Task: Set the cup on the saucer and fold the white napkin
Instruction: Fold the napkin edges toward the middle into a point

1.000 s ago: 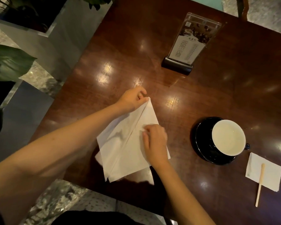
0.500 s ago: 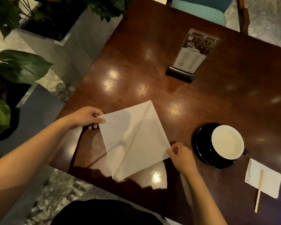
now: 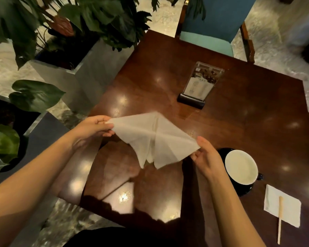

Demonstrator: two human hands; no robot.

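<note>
Above the dark table [image 3: 239,122], left hand [image 3: 93,129] and right hand [image 3: 206,157] each apparently pinch a white napkin [image 3: 153,139] corner.

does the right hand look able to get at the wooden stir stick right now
Probably not at once: the right hand is pinching a corner of the white napkin. Nothing blocks the way to the wooden stir stick beyond the cup, once it lets go.

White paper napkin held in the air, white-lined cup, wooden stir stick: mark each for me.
White paper napkin [image 3: 155,138], head view: centre where its creases meet.
White-lined cup [image 3: 241,166], head view: middle of its pale inside.
Wooden stir stick [image 3: 280,216], head view: mid-shaft, over the small napkin.
</note>
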